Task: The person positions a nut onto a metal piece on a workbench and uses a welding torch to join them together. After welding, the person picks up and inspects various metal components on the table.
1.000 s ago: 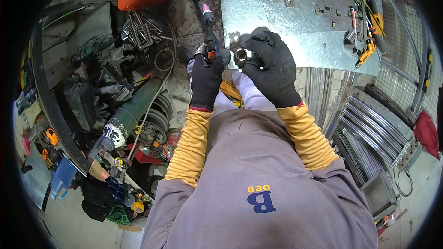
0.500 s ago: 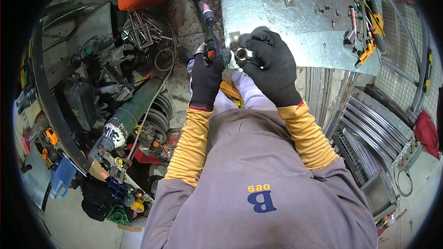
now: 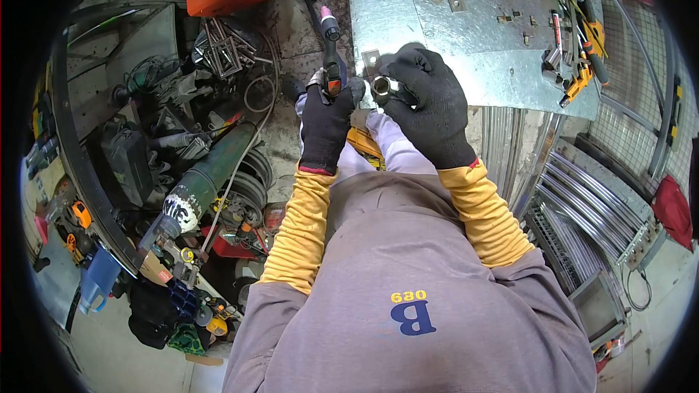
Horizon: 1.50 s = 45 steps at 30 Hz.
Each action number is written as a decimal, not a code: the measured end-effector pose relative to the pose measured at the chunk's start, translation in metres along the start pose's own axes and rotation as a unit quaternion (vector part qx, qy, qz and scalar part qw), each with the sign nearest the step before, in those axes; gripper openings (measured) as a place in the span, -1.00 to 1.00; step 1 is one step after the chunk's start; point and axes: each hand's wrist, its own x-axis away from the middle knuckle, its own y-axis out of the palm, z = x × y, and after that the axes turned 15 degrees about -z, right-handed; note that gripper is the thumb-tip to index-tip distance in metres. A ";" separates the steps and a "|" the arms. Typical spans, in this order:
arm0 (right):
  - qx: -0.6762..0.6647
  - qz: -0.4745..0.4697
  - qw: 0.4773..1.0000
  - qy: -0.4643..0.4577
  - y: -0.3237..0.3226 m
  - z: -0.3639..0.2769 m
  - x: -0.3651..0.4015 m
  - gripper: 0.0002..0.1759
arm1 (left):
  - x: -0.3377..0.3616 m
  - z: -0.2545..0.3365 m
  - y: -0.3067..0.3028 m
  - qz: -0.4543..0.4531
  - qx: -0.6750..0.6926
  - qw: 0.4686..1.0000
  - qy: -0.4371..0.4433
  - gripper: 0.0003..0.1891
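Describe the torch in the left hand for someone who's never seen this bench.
Find the big galvanised sheet at the top of the view; just off its left edge the black-gloved left hand grips the torch. It is a slim black wand pointing away from the person, the only item with a pink nozzle, unlike the shiny short tube in the right hand beside it.

Bright, even daylight — soft shadows, mild glare on the metal surface (image 3: 466, 58); fisheye bends the edges into a black vignette.
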 end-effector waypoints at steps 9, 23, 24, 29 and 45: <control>-0.034 -0.031 0.998 0.045 -0.001 0.000 0.003 -0.57 | 0.002 0.002 -0.001 0.007 -0.033 0.999 -0.015 -0.58; -0.295 -0.094 0.949 0.052 -0.018 0.018 -0.003 -0.72 | -0.002 -0.024 0.002 0.017 -0.031 0.996 0.085 -0.71; -0.294 -0.095 0.949 0.057 -0.019 0.018 -0.003 -0.72 | -0.003 -0.010 0.002 0.015 -0.005 0.999 0.034 -0.70; -0.247 -0.129 0.959 0.058 -0.018 0.022 -0.004 -0.69 | -0.004 -0.001 0.003 0.013 0.050 0.999 -0.002 -0.69; -0.244 -0.121 0.960 0.066 -0.016 0.016 -0.004 -0.73 | -0.008 -0.002 0.000 0.004 0.096 0.995 0.016 -0.76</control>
